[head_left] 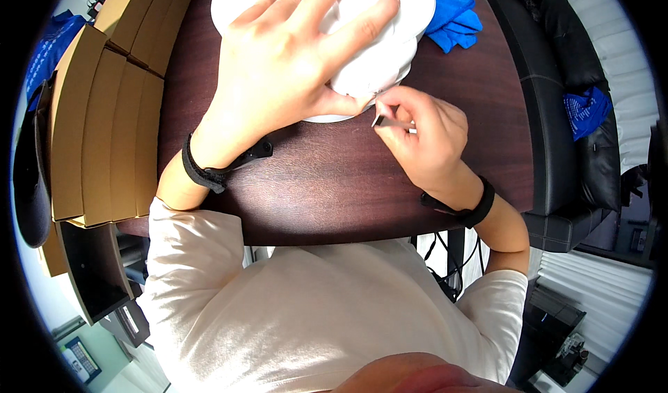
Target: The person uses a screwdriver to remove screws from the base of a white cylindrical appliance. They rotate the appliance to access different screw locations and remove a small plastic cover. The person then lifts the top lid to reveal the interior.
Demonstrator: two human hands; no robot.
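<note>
A round white plate-like base (419, 0) lies at the far side of the table, with a lumpy white form (376, 66) on it. My left hand (278, 62) is spread over the white form, fingers apart and thumb pointing toward the near edge. Just right of that thumb, my right hand (433, 137) pinches a small flat metal tool (380, 121); its kind is hard to make out. The right fingertips meet the near right edge of the white form, where small dark marks show. Much of the form is hidden under my left hand.
Blue cloth (454, 18) lies beside the base on the dark wooden table (313, 191). Cardboard boxes (104, 135) line the left side. To the right stands a black sofa (553, 128) with a blue bag (586, 112) on it. Black cables (452, 268) hang below the table's front edge.
</note>
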